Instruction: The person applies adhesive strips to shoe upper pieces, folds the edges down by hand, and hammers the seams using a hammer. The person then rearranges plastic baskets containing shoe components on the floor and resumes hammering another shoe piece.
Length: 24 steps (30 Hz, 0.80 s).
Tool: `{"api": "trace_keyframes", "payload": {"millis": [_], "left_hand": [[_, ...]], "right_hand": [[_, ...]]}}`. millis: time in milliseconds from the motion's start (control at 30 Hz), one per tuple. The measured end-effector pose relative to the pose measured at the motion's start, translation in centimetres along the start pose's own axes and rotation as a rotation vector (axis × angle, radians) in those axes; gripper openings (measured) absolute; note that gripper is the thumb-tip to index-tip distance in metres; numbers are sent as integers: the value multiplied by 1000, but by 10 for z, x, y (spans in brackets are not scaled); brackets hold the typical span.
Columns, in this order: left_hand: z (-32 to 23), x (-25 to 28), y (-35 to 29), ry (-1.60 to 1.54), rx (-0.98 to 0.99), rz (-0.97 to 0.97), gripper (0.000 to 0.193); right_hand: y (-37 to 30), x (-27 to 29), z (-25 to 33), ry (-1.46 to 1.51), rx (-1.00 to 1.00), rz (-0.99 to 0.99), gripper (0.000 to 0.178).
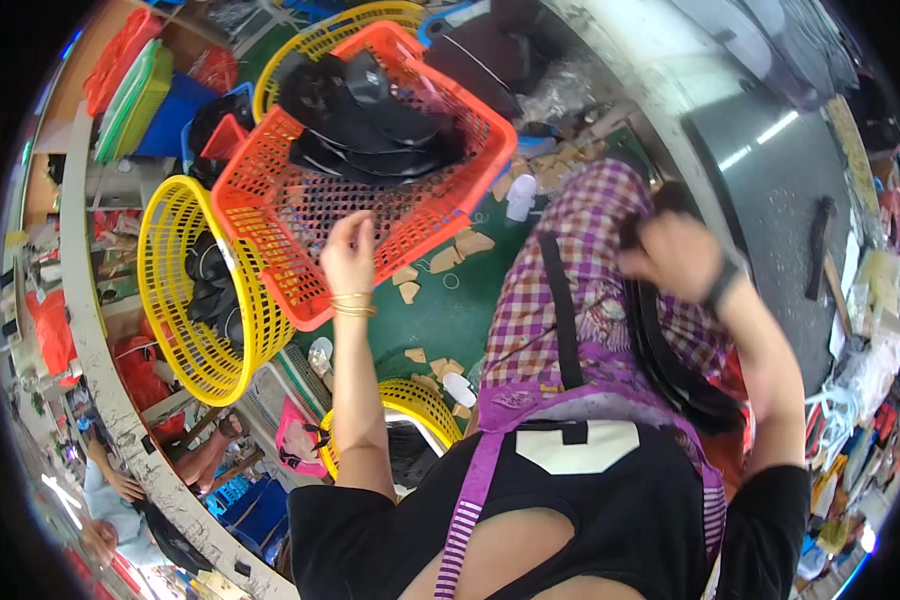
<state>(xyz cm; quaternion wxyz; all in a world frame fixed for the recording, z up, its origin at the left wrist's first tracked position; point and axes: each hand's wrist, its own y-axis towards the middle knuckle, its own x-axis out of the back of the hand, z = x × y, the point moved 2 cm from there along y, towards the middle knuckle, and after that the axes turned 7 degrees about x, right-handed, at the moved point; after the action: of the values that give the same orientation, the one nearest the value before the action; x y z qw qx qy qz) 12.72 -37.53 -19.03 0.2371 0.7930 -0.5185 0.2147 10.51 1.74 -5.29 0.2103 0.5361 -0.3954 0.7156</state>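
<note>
My left hand [348, 255] is over the near side of a red plastic basket [255, 255], its fingers drawn together; whatever they may hold is hidden. Black, shiny, curved pieces [370, 125] lie stacked in the far part of that basket. Over my lap, on a purple checked apron [590, 230], my right hand [675, 255] is smeared by motion, so its grip is unclear. Beside it, long curved black pieces [670, 370] hang along the right side of my lap.
A yellow basket [155, 290] with black pieces stands left of the red one; another yellow basket [440, 400] is near my left elbow. Tan scraps [470, 242] litter the green floor [410, 320]. At right, a hammer [820, 245] lies on a dark worktop [760, 170]. Another person [120, 500] sits far left.
</note>
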Motion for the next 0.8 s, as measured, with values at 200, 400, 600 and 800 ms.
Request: {"api": "trace_keyframes", "payload": {"millis": [200,400,600,800], "left_hand": [[-106,-69,-34,-289,-70,574,19],[-173,-149,-114,-302,-180,1280,43],[-197,-132,-96,-1017,126,1259,79],[-156,-49,31,-919,441,490,45]], "right_hand": [[-116,-104,47,400,-335,252,94],[-147,-99,19,1153,-414,-133,73],[-55,25,74,456,-262,-555,66],[45,53,101,18,188,-751,52]]}}
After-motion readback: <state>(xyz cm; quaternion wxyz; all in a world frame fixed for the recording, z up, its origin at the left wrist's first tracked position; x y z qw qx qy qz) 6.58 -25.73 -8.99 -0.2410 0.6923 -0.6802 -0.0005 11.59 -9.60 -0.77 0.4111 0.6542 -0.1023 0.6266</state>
